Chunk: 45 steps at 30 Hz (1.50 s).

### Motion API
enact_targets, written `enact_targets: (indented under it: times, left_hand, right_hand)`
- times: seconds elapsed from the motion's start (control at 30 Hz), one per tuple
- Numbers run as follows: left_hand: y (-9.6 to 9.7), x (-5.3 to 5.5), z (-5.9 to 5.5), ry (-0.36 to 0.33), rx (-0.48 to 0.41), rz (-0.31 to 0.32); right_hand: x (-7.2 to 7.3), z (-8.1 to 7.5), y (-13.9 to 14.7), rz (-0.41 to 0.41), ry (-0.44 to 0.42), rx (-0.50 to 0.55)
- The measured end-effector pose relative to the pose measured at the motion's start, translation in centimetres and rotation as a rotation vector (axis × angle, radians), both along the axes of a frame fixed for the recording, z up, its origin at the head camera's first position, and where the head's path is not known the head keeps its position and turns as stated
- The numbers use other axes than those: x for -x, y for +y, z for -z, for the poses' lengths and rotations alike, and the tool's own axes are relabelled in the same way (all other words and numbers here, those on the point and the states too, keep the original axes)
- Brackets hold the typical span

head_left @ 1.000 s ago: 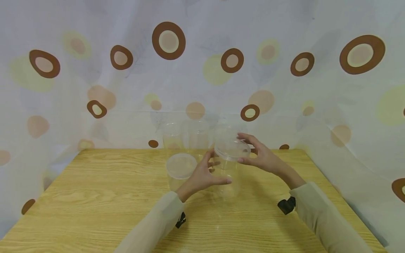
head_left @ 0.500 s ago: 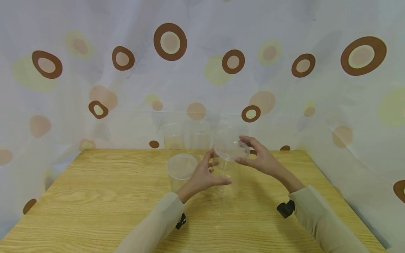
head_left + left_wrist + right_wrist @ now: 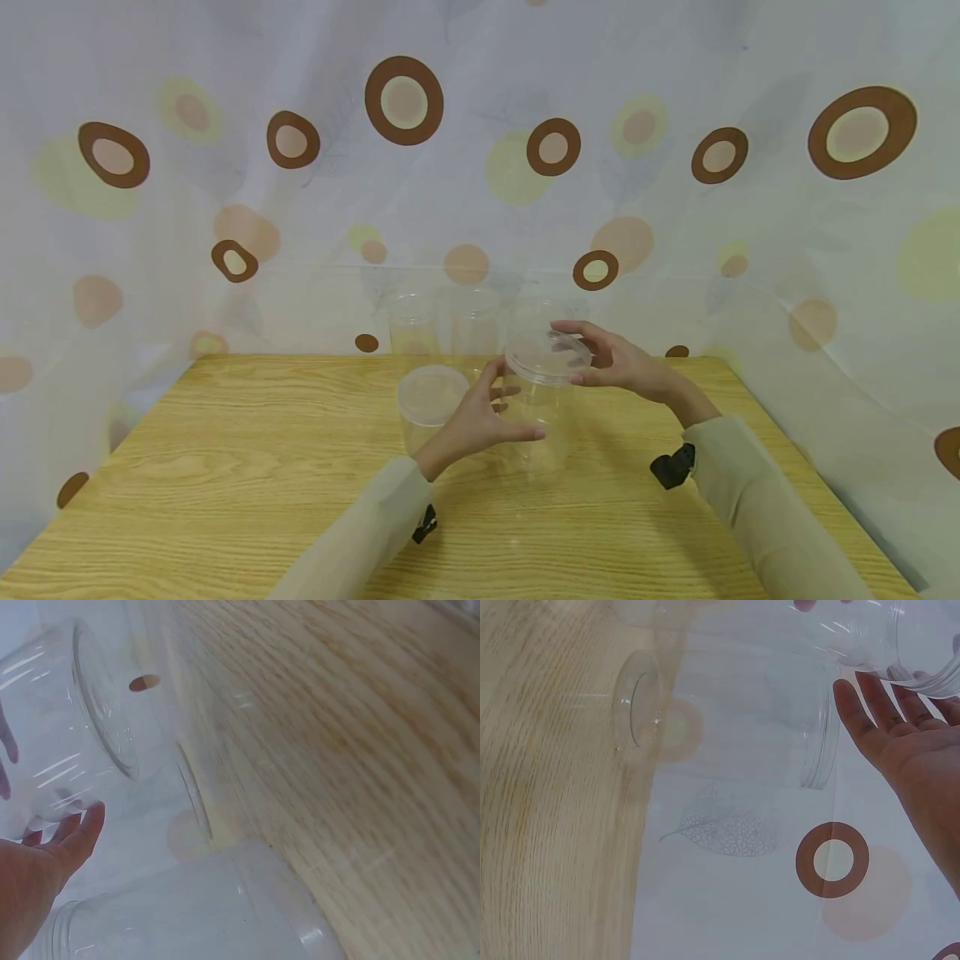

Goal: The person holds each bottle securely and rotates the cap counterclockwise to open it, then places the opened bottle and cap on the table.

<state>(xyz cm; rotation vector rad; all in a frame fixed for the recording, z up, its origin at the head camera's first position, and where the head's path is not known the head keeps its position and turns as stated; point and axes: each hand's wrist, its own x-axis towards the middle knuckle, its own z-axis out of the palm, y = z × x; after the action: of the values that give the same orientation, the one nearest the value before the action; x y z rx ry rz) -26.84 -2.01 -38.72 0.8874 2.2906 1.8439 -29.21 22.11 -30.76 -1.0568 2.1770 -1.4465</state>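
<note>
A clear plastic jar (image 3: pixel 534 404) stands upright near the middle of the table, a round transparent lid (image 3: pixel 543 357) on its mouth. My left hand (image 3: pixel 480 421) grips the jar's body from the left, thumb in front and fingers round the far side. At the upper right, my right hand (image 3: pixel 626 367) holds the lid by its rim between thumb and fingers. In the left wrist view the held jar (image 3: pixel 45 727) is at upper left, above the hand (image 3: pixel 49 866). The right wrist view catches only part of the held jar (image 3: pixel 817 634), beside the right hand (image 3: pixel 922 754).
Left of the held jar stands a shorter-looking lidded jar (image 3: pixel 432 396). Several more clear jars stand in a row behind, including a left one (image 3: pixel 412 329) and a middle one (image 3: pixel 474 329). The wooden table (image 3: pixel 262 467) meets a patterned cloth backdrop (image 3: pixel 465 192).
My right hand has turned slightly and shifted its hold on the lid's rim. The lid now lies more level than half a second ago. My left hand has hardly moved.
</note>
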Motion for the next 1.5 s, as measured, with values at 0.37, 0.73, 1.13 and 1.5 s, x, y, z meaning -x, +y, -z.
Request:
enact_targets:
  times: [0.37,0.73,1.13,1.5]
  left_hand:
    - [0.1,0.1,-0.1,0.017,-0.013,-0.028]
    - [0.4,-0.3,-0.4,0.025,-0.015,-0.048]
    - [-0.1,-1.0,-1.3,-0.01,-0.001,0.004]
    - [-0.3,-0.1,-0.2,-0.016,0.014,0.02]
  right_hand:
    - [-1.6,0.7,-0.5,0.214,0.152,-0.023]
    - [-3.0,1.4,-2.0,0.432,0.231,-0.054]
    - [-1.2,0.8,-0.4,0.164,0.103,-0.001]
    - [-0.4,0.5,0.1,0.02,-0.018,0.039]
